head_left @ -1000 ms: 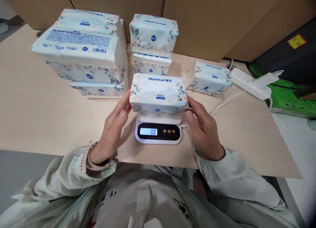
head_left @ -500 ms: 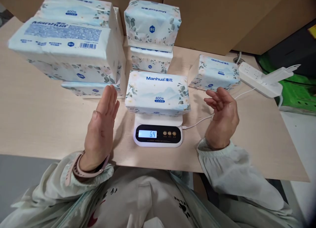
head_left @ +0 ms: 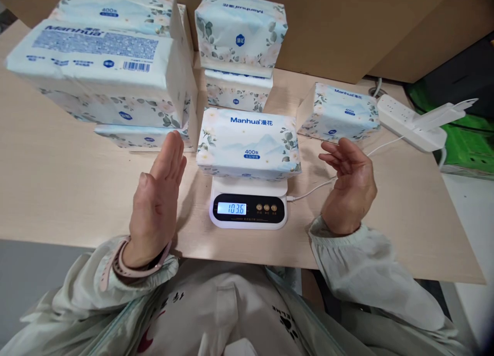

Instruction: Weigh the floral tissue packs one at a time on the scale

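A pack of tissues [head_left: 249,142], white and pale blue with flowers and "Manhua" print, lies on a white digital kitchen scale [head_left: 249,225]. The lit display of the scale reads about 103.6. To the left of the pack, my left hand [head_left: 156,209] is held up with its fingers stretched out, touching nothing. My right hand [head_left: 349,191] is on the other side, palm turned inward and fingers loosely bent and apart, with nothing in it. Both hands are clear of the pack. Beyond my right hand sits a single tissue pack [head_left: 343,111].
Tissue packs [head_left: 96,78] are piled at the left, and a second stack [head_left: 239,37] stands at the back middle. A white power strip [head_left: 409,122] lies at the right, and a white cable [head_left: 312,190] runs to the scale. Cardboard [head_left: 320,32] lines the table's back.
The scale's reading has jumped from 6.4 to about 103.6. Both hands and the pack on the scale hold nearly the same places; the view has shifted slightly.
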{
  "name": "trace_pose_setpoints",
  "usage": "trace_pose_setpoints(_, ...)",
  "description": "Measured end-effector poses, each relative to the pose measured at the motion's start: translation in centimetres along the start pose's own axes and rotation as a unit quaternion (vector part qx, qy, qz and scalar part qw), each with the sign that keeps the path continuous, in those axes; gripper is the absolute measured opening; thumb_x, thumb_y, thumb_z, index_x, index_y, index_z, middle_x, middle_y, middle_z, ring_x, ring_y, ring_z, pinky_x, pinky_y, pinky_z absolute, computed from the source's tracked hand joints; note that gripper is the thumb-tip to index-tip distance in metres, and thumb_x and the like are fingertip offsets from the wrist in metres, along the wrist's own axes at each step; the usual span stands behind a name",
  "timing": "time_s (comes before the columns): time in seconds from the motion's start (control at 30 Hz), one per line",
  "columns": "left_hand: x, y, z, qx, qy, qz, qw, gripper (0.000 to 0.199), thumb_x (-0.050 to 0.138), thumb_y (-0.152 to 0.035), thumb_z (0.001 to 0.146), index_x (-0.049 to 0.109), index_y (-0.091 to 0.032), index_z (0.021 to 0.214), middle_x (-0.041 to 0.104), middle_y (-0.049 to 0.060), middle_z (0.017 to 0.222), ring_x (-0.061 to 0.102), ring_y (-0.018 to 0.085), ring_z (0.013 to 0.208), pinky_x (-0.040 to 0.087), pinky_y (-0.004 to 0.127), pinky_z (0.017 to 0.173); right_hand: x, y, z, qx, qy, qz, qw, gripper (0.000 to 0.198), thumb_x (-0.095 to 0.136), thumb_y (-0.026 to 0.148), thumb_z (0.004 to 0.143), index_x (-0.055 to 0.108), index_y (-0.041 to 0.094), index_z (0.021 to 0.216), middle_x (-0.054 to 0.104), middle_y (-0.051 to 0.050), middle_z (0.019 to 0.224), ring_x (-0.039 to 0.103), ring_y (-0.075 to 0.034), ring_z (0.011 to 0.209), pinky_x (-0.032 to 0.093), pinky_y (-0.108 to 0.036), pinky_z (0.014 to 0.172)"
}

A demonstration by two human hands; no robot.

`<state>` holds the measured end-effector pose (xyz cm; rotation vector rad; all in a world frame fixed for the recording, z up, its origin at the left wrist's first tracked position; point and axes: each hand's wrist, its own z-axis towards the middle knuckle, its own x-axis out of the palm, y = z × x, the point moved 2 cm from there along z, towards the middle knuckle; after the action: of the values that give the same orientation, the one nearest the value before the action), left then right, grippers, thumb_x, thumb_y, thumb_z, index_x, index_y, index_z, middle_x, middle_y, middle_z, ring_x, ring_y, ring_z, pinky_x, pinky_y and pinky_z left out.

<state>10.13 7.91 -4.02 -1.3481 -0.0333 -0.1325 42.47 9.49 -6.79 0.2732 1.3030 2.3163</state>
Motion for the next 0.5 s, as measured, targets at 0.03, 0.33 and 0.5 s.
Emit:
trace_pose_setpoints(0.03,-0.04,-0.01,0.00,-0.001,0.000,0.001,1.000,0.063,0.033,-0.073,0.110,0.059,-0.046,0.161,0.043,-0.017,0.177,0.020,0.025,0.176,0.016,0.050,0.148,0.00,0.08,-0.01,0.002,-0.001,-0.001,1.000,0.051,0.040,0.060,0.112,0.075,0.032,0.137,0.077,-0.009,0.129,0.076,-0.035,0.125,0.059,-0.068,0.110)
trace_pose_setpoints(0.33,-0.24,0.11,0.00,-0.001,0.000,-0.012,1.000,0.064,0.036,-0.075,0.109,0.061,-0.045,0.159,0.046,-0.015,0.176,0.020,0.026,0.176,0.012,0.052,0.148,0.00,0.18,0.01,-0.008,-0.004,-0.012,1.000,0.052,0.040,0.061,0.111,0.076,0.032,0.135,0.077,-0.010,0.126,0.075,-0.038,0.126,0.060,-0.069,0.107)
trace_pose_setpoints(0.5,-0.31,0.17,-0.04,-0.001,0.011,-0.012,1.000,0.065,0.036,-0.076,0.109,0.058,-0.045,0.162,0.042,-0.015,0.178,0.018,0.026,0.176,0.010,0.052,0.148,-0.10,-0.14,0.02,-0.004,-0.008,-0.003,1.000,0.052,0.040,0.061,0.111,0.076,0.032,0.135,0.076,-0.010,0.126,0.075,-0.038,0.126,0.059,-0.067,0.108)
